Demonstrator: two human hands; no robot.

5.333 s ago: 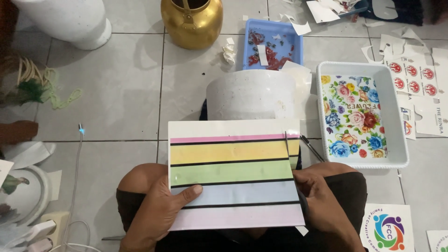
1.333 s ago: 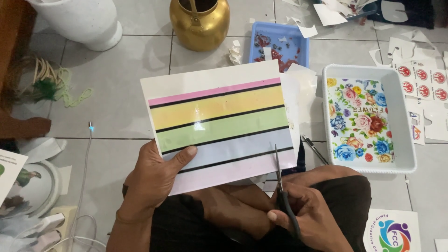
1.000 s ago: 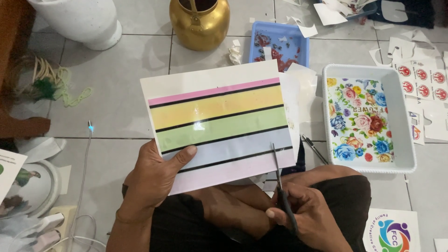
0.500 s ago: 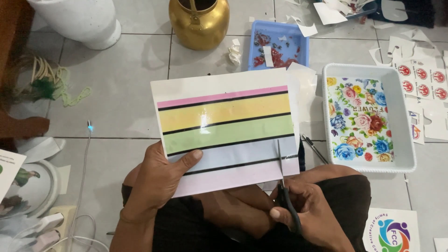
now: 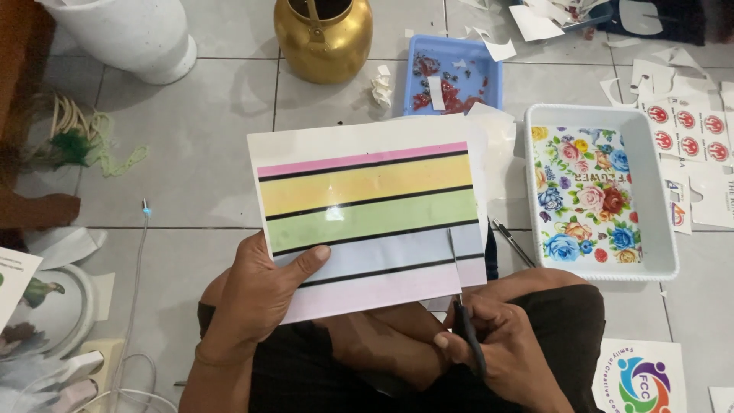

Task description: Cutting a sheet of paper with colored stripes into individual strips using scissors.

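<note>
A glossy sheet [image 5: 367, 214] printed with pink, yellow, green, blue and lilac bands split by black lines is held up over my lap. My left hand [image 5: 256, 294] grips its lower left edge, thumb on the blue band. Black-handled scissors [image 5: 461, 310] are in my right hand [image 5: 501, 348], below the sheet's lower right corner. Their blades run up into the sheet near its right edge, through the lilac and blue bands.
A white tray with a flowered bottom [image 5: 657, 229] lies on the tiled floor at right. Behind the sheet are a blue tray of scraps [image 5: 489, 76], a gold pot [image 5: 323, 38] and a white pot [image 5: 134, 34]. Sticker sheets [image 5: 692, 134] and paper offcuts lie around; a cable [image 5: 134, 260] runs at left.
The sheet shifted right and levelled out. The scissor blades went from its bottom edge up into the lilac and blue bands.
</note>
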